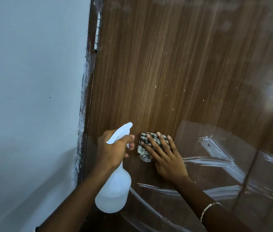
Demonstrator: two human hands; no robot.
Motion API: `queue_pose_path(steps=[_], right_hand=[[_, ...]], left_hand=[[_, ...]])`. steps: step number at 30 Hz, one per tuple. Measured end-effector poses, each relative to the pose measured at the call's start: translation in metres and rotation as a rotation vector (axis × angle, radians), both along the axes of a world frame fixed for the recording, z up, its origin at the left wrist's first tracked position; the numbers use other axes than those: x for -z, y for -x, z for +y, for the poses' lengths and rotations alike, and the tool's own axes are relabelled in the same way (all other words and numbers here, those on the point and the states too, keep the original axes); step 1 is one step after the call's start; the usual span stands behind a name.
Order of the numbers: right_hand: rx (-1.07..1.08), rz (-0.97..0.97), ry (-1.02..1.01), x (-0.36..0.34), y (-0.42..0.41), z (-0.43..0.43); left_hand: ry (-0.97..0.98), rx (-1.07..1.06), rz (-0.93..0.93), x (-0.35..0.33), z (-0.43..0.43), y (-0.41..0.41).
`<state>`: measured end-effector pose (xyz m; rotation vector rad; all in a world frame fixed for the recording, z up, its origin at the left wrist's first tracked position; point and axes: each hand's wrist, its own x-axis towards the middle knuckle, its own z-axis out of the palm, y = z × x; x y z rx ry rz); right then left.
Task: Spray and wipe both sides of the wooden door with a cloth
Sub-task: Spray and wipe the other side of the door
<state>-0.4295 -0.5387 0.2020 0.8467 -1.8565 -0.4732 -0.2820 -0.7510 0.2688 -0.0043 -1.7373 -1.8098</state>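
The brown wooden door (174, 67) fills the right of the head view, its lower part streaked with wet smears. My left hand (114, 149) grips the neck of a white spray bottle (114, 193), fingers round the trigger, nozzle pointing at the door. Just to the right, my right hand (164, 154) presses a crumpled checked cloth (143, 148) flat against the door with straight, spread fingers. Most of the cloth is hidden under the palm.
A pale blue wall (32, 97) covers the left. The dark door frame (89, 97) runs between wall and door, with a metal hinge (97, 30) near the top. White paint smudges line the frame's edge.
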Motion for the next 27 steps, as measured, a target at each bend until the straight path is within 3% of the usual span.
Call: queue_pose_path(steps=[3,9,13,20,23,27], right_hand=[[0.016,0.012,-0.061,-0.030,-0.002,0.012],[0.054,0.094,0.388,-0.138,-0.007,0.011],[0.063,0.088,0.551,-0.115,-0.004,-0.022],[-0.006,-0.021,0.001,-0.036,0.016,-0.061],[-0.021,-0.003,-0.059,-0.045,0.011,-0.029],[0.042,0.052,0.013,-0.039,-0.005,0.059]], left_hand=[[-0.017,0.018,-0.012,0.004,0.003,-0.002],[-0.029,0.024,-0.021,0.004,0.008,-0.003],[-0.032,0.017,-0.004,0.004,0.012,-0.002],[0.019,-0.017,-0.019,0.006,0.023,0.002],[0.010,-0.014,-0.008,0.008,0.026,0.005],[-0.039,0.025,-0.035,0.013,0.031,0.011]])
